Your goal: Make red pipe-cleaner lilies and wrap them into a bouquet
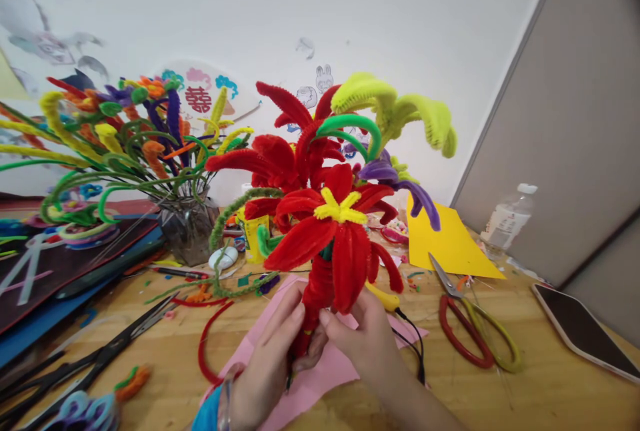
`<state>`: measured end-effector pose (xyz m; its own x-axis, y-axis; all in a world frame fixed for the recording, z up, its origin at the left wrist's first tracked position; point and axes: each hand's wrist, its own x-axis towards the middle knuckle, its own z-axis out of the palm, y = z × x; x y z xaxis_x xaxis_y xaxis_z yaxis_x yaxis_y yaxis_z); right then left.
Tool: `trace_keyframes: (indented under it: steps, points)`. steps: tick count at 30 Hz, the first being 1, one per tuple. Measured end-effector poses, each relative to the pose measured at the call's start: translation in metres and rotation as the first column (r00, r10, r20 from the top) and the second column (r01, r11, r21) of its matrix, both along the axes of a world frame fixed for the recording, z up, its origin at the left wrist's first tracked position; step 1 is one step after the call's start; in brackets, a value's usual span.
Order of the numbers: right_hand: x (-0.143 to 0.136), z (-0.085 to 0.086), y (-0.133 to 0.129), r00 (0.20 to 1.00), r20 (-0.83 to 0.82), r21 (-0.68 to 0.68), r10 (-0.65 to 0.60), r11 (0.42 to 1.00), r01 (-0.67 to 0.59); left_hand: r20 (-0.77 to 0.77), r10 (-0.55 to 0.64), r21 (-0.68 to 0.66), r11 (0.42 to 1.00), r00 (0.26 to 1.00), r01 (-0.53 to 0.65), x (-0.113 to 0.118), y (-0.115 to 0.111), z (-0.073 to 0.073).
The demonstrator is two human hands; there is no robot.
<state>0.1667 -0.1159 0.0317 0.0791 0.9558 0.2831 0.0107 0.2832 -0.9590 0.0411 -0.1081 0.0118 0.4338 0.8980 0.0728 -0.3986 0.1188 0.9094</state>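
A bouquet of pipe-cleaner flowers [345, 224] stands upright in front of me, mostly red petals, with a yellow centre on the nearest bloom. Yellow-green and purple petals arch out at its upper right. Red pipe cleaner wraps the stem [320, 284]. My left hand [280, 344] closes round the lower stem from the left. From the right, my right hand [360, 334] grips the same stem, its thumb against the red wrapping. A red pipe cleaner [207, 344] curves across the table beside my left hand. Below both hands lies a pink sheet [330, 377].
A glass vase [187, 231] of pipe-cleaner stems stands left. Black scissors [100, 354] lie near left; red-and-yellow-handled scissors [470, 324] lie right. Behind them are a yellow sheet [450, 237] and a plastic bottle [510, 217]. A phone [585, 331] rests far right. A yellow corded tool [384, 297] lies behind my right hand.
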Motion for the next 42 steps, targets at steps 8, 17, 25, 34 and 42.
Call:
trace_keyframes:
  steps: [8, 17, 25, 34, 42]
  points:
    - [-0.001, -0.004, 0.002, 0.999, 0.001, 0.047, -0.051, 0.998, 0.051, 0.012, -0.041, 0.039, 0.998, 0.999, 0.041, 0.004, -0.001, 0.006]
    - [-0.001, -0.004, 0.003, 1.0, -0.014, 0.045, -0.011, 0.999, 0.011, -0.015, 0.014, 0.01, 1.0, 1.0, -0.014, 0.008, -0.003, 0.012]
    - [-0.001, -0.009, 0.005, 1.0, -0.013, 0.053, -0.013, 0.999, 0.013, 0.008, -0.007, 0.004, 1.0, 1.0, 0.007, 0.007, -0.001, 0.009]
    - [-0.001, -0.008, 0.004, 0.999, -0.017, 0.082, -0.037, 0.996, 0.039, 0.013, 0.004, -0.024, 1.0, 1.0, -0.004, 0.006, -0.002, 0.008]
    - [-0.002, -0.008, 0.006, 0.999, -0.026, 0.105, -0.023, 0.994, 0.025, 0.001, 0.041, -0.089, 0.995, 0.999, -0.041, 0.006, -0.002, 0.007]
